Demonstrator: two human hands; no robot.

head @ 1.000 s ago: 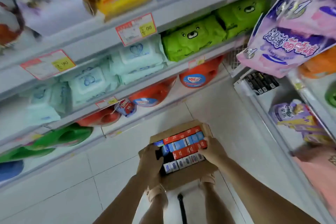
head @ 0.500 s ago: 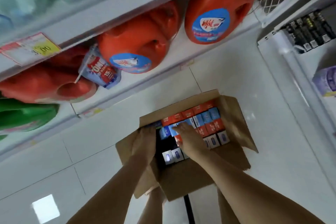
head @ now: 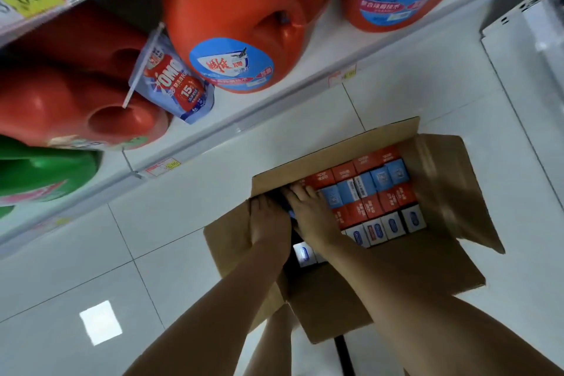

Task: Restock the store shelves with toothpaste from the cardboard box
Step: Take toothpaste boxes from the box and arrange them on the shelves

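Crowding the cardboard box's point(head: 335, 299) left wall, left hand point(head: 268, 223) and right hand point(head: 314, 220) dip into a dark gap point(head: 289, 268) — toothpaste cartons point(head: 375, 195) packed tight rightward; whether either holds anything, I cannot tell.

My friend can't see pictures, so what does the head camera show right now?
A person's left hand and right hand reach into an open cardboard box on a white tiled floor, packed with red, blue and white toothpaste cartons. Orange detergent jugs sit on a store shelf beside it.
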